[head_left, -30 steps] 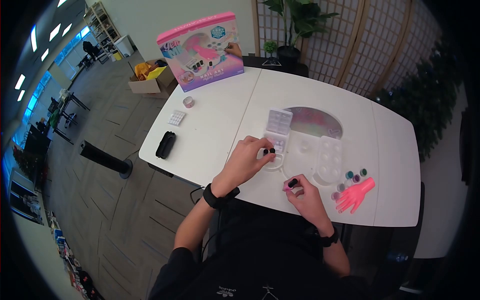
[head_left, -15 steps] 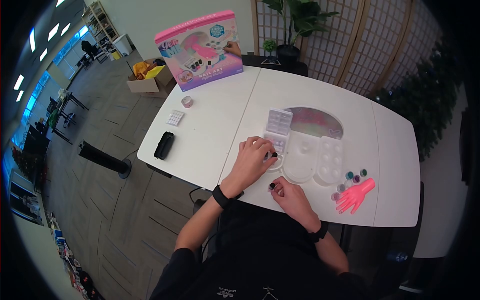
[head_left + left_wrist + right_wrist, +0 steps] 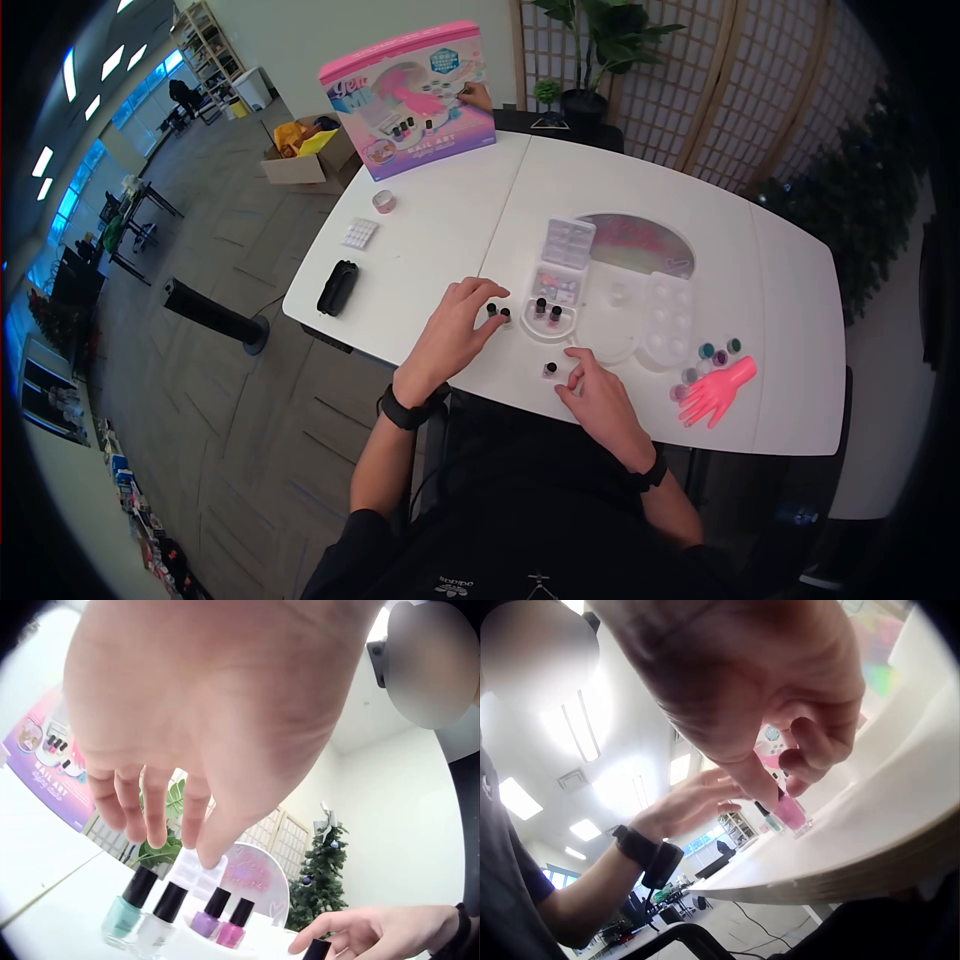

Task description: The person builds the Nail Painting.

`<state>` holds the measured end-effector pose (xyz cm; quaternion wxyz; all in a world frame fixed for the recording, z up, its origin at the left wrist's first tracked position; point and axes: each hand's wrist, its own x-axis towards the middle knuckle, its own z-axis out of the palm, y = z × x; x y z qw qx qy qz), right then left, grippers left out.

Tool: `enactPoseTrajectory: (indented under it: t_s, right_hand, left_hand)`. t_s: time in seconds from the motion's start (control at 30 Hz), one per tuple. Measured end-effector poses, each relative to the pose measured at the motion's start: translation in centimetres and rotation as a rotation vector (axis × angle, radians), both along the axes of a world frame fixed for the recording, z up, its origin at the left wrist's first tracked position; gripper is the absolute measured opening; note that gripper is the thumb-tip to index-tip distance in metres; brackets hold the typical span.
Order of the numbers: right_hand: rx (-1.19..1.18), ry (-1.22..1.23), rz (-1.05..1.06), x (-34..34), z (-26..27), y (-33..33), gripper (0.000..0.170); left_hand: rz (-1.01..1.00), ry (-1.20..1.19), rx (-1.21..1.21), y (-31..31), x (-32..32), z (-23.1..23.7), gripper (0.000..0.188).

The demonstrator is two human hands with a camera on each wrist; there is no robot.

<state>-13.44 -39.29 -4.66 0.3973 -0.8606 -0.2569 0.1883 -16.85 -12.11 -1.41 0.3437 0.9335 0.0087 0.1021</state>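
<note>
Two bottles with black caps, a teal one (image 3: 122, 918) and a clear one (image 3: 155, 930), stand on the table left of the white tray (image 3: 533, 333). The left hand (image 3: 447, 335) hovers beside them, fingers bent loosely and holding nothing. A purple bottle (image 3: 206, 923) and a pink bottle (image 3: 231, 934) stand upright in the tray's front compartment. Another black-capped bottle (image 3: 550, 371) stands in front of the tray. Just right of it is the right hand (image 3: 605, 408), its thumb and index finger apart and nothing between them.
A pink model hand (image 3: 716, 391) and several small jars (image 3: 706, 351) lie at the right. An oval mirror (image 3: 640, 246) stands behind the tray. Farther left are a black case (image 3: 338, 288), a white bead tray (image 3: 360, 234), a round jar (image 3: 384, 202) and the printed box (image 3: 412, 104).
My left hand has drawn back leftward from the tray, uncovering the bottles in it and beside it. The right hand has let go of its bottle, which now stands on the table.
</note>
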Motion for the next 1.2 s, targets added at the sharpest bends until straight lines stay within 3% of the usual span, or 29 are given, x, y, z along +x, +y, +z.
enactPoseTrajectory:
  t_s: [0.3,0.6,0.8,0.9,1.0,1.2]
  right_hand:
    - [0.009,0.036,-0.065,0.0,3.0,-1.7,0.054]
    - [0.113,0.027,-0.109,0.2,3.1,-2.0,0.047]
    - [0.190,0.015,-0.078,0.2,4.0,-1.7,0.044]
    - [0.347,-0.150,-0.026,0.2,3.1,-1.2,0.048]
    - [0.465,-0.131,-0.060,0.1,3.6,-0.3,0.056]
    - [0.390,-0.077,-0.129,0.6,3.2,-0.8,0.064]
  left_hand:
    - [-0.035,0.038,0.004,0.6,0.7,-2.6,0.027]
    - [-0.015,0.004,0.019,0.9,1.0,-1.7,0.020]
    - [-0.081,0.031,-0.139,0.1,0.2,2.5,0.025]
    - [-0.164,0.021,-0.193,-1.3,-0.2,5.5,0.024]
    - [-0.242,0.008,-0.311,-2.9,0.0,6.3,0.025]
    - [-0.327,0.072,-0.287,-5.0,1.7,8.0,0.027]
